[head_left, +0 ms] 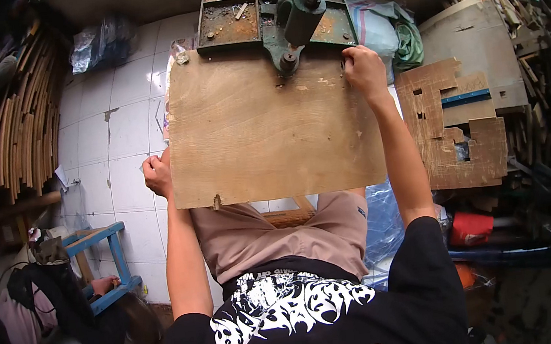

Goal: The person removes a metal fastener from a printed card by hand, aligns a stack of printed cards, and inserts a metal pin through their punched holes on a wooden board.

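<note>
A large plywood sheet lies level above my lap, its far edge beneath the green metal press. The press's rounded lower end is over the sheet's far edge; I cannot tell whether they touch. My left hand is closed at the sheet's left edge, partly hidden by it. My right hand is closed on the sheet's far right edge, close to the corner of the press's tray. A small notch marks the sheet's near edge.
Thin wooden strips are stacked at the left. A blue stool frame stands on the white tiled floor. To my right are cut plywood pieces, a blue metal strip, wood scraps and a green sack.
</note>
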`<state>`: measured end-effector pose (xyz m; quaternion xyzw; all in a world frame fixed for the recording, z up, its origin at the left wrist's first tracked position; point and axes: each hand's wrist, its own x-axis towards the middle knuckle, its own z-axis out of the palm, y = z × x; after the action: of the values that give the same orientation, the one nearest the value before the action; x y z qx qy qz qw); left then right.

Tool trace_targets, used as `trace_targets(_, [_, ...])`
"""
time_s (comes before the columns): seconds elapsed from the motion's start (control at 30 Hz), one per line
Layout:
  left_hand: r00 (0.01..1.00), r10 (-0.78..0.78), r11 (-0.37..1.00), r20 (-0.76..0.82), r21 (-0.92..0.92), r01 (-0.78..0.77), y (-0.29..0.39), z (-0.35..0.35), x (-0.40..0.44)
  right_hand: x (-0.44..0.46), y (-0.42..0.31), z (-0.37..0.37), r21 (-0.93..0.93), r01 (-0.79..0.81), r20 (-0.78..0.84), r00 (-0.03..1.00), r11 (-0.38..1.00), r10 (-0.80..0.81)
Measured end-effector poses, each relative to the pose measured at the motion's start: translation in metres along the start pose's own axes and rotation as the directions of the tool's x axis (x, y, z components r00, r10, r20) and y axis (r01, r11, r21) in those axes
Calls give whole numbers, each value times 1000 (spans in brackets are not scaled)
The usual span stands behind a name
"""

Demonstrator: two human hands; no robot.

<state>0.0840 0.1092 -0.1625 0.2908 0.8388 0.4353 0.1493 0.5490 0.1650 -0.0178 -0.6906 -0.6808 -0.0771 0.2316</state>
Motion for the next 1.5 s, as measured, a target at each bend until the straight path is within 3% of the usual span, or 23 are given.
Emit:
trace_targets(0.03, [1000, -19, 1000, 16, 8, 19, 0, -3, -1, 1, -2, -4, -2, 0, -9, 1000, 1000, 0])
trace_targets(0.13, [999, -35, 999, 27, 21, 34, 3, -8, -5, 2, -7, -16, 139, -64, 162, 986, 988, 41])
trace_targets(0.33, [1000, -26, 999, 10, 32, 26, -6, -11, -3, -11, -12, -31, 208, -23, 161, 987, 978, -11])
trace_targets(0.43, [999, -24, 1000, 25, 3, 24, -11, -6, 1, -21, -8, -27, 112, 50, 193, 979, 992, -71])
trace_targets(0.7, [999, 2, 998, 44, 63, -5, 2, -12, -7, -20, 1, -13, 115, 140, -59, 989, 984, -134])
trace_targets(0.8, [999, -21, 998, 30, 55, 19, -2, -13, -6, -32, -10, -16, 240, 122, -133, 987, 963, -92])
trace_targets(0.87, [999, 39, 995, -10, 89, -38, -8, -12, -4, -43, -21, -17, 263, 224, -183, 966, 938, -180])
trace_targets(1.03, [1000, 22, 990, -11, 138, -21, -5, -20, -9, -74, -72, -38, 344, 390, -215, 918, 854, -332])
trace_targets(1.13, [1000, 12, 989, 7, 149, -13, 0, -24, -13, -79, -88, -48, 299, 533, -180, 846, 792, -502])
trace_targets(1.27, [996, 94, 980, 10, 174, -94, 5, -27, -23, -78, -89, -39, 344, 518, -145, 853, 783, -501])
trace_targets(1.33, [996, 87, 976, 27, 196, -90, 13, -30, -26, -78, -95, -38, 385, 430, -58, 895, 817, -443])
trace_targets(1.5, [989, 146, 965, 12, 218, -145, 14, -27, -30, -70, -117, -47, 374, 533, -28, 825, 759, -565])
